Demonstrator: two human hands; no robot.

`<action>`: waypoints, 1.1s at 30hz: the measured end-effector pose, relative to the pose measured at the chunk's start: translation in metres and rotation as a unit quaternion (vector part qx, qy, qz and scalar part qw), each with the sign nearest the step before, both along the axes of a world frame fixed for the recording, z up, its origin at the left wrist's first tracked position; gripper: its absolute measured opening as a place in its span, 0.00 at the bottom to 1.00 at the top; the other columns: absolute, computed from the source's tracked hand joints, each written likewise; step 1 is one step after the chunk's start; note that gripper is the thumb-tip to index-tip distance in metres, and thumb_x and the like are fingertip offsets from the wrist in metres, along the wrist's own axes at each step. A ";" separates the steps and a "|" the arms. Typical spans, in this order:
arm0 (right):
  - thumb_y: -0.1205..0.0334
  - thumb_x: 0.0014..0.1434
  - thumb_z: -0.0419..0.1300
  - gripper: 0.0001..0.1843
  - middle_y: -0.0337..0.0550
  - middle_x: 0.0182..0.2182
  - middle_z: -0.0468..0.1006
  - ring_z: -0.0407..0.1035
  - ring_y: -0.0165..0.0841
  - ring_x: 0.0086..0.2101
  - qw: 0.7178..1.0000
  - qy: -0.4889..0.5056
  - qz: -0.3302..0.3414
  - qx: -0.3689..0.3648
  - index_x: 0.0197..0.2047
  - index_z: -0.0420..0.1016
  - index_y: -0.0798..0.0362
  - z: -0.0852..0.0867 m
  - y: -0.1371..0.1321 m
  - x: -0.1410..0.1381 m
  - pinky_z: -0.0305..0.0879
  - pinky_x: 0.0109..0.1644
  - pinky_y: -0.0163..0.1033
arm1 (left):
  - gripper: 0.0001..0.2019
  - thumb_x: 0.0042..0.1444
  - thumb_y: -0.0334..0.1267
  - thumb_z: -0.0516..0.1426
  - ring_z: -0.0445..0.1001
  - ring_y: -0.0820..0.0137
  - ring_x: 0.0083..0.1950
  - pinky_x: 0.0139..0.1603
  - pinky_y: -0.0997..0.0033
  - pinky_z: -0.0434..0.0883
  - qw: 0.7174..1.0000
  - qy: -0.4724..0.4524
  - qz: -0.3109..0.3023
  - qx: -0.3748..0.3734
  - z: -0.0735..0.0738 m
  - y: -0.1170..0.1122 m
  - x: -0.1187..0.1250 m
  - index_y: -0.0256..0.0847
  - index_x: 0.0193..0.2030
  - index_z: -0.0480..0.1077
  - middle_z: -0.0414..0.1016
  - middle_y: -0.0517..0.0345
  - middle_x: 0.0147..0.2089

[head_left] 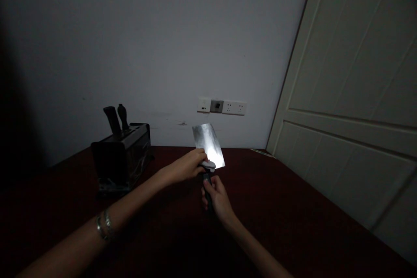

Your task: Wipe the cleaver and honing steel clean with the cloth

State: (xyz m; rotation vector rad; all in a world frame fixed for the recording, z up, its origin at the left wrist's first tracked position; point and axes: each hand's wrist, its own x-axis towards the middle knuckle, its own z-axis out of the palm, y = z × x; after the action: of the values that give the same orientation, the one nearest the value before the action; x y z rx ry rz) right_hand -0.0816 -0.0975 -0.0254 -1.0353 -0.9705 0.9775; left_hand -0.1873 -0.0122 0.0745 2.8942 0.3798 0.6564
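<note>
My right hand (215, 197) is wrapped round the dark handle of a cleaver (208, 144), holding it upright with the broad shiny blade pointing up over the dark red table (293, 208). My left hand (190, 164) is closed on a small pale cloth or pad (208, 165) pressed against the lower edge of the blade. I wear bracelets on the left wrist.
A dark knife block (122, 156) with two black handles sticking out stands at the back left of the table. Wall sockets (221, 106) sit on the white wall behind. A pale door (355, 95) fills the right side.
</note>
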 end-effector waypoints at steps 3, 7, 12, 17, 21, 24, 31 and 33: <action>0.47 0.50 0.56 0.18 0.26 0.18 0.64 0.54 0.20 0.12 1.000 0.002 -0.006 0.003 0.29 0.52 0.49 0.000 0.000 0.000 0.48 0.12 0.25 | 0.06 0.50 0.28 0.55 0.66 0.69 0.41 0.42 0.70 0.64 1.000 -0.013 -0.010 -0.006 -0.001 0.006 -0.003 0.36 0.37 0.66 0.66 0.53 0.40; 0.47 0.51 0.55 0.17 0.26 0.18 0.63 0.54 0.19 0.12 1.000 -0.007 -0.015 0.004 0.29 0.53 0.49 -0.003 0.000 -0.002 0.48 0.11 0.25 | 0.07 0.51 0.27 0.53 0.66 0.68 0.42 0.41 0.70 0.64 1.000 -0.007 -0.006 0.014 -0.007 0.006 0.000 0.37 0.37 0.66 0.66 0.53 0.40; 0.47 0.50 0.56 0.18 0.26 0.18 0.63 0.53 0.20 0.12 1.000 -0.006 -0.015 -0.013 0.30 0.53 0.49 -0.003 -0.001 -0.004 0.49 0.11 0.25 | 0.08 0.52 0.27 0.50 0.66 0.66 0.43 0.39 0.69 0.65 0.999 -0.005 0.013 0.039 -0.010 -0.005 0.011 0.37 0.38 0.65 0.65 0.51 0.42; 0.48 0.50 0.56 0.17 0.26 0.17 0.63 0.53 0.19 0.12 1.000 0.014 -0.009 -0.011 0.29 0.52 0.49 0.002 0.000 -0.001 0.48 0.11 0.24 | 0.08 0.51 0.26 0.51 0.66 0.67 0.43 0.43 0.68 0.64 0.999 -0.024 -0.004 0.021 -0.006 -0.004 0.009 0.37 0.37 0.65 0.66 0.51 0.41; 0.47 0.49 0.56 0.18 0.26 0.17 0.63 0.54 0.20 0.11 1.000 0.025 -0.013 -0.008 0.29 0.52 0.49 0.006 -0.002 0.002 0.47 0.11 0.24 | 0.06 0.50 0.26 0.52 0.66 0.68 0.41 0.42 0.68 0.64 0.999 -0.037 -0.006 0.006 -0.002 -0.001 0.001 0.36 0.36 0.65 0.67 0.52 0.39; 0.47 0.50 0.56 0.18 0.26 0.17 0.63 0.54 0.20 0.12 1.000 0.005 -0.027 0.002 0.29 0.53 0.49 0.006 -0.003 0.002 0.48 0.11 0.25 | 0.08 0.49 0.25 0.52 0.66 0.67 0.43 0.43 0.67 0.64 0.999 -0.042 -0.003 0.009 -0.002 -0.002 0.001 0.37 0.37 0.65 0.67 0.53 0.40; 0.49 0.52 0.55 0.15 0.27 0.18 0.63 0.53 0.20 0.12 0.999 -0.019 -0.025 0.009 0.30 0.55 0.50 0.002 -0.003 0.000 0.49 0.11 0.25 | 0.07 0.51 0.25 0.51 0.66 0.65 0.44 0.40 0.68 0.66 0.999 -0.022 0.023 0.038 -0.005 -0.017 0.024 0.36 0.37 0.64 0.66 0.50 0.41; 0.49 0.51 0.56 0.16 0.27 0.17 0.63 0.54 0.20 0.12 1.000 -0.011 -0.024 0.008 0.29 0.55 0.50 0.004 -0.003 0.001 0.49 0.11 0.25 | 0.06 0.51 0.26 0.52 0.65 0.66 0.43 0.41 0.68 0.66 0.998 -0.042 0.013 0.043 -0.002 -0.015 0.028 0.37 0.36 0.64 0.65 0.51 0.41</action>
State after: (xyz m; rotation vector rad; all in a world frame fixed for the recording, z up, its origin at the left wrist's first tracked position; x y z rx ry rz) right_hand -0.0806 -0.1001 -0.0215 -1.0531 -0.9659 0.9189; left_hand -0.1594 -0.0274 0.0722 2.9342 0.3898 0.8142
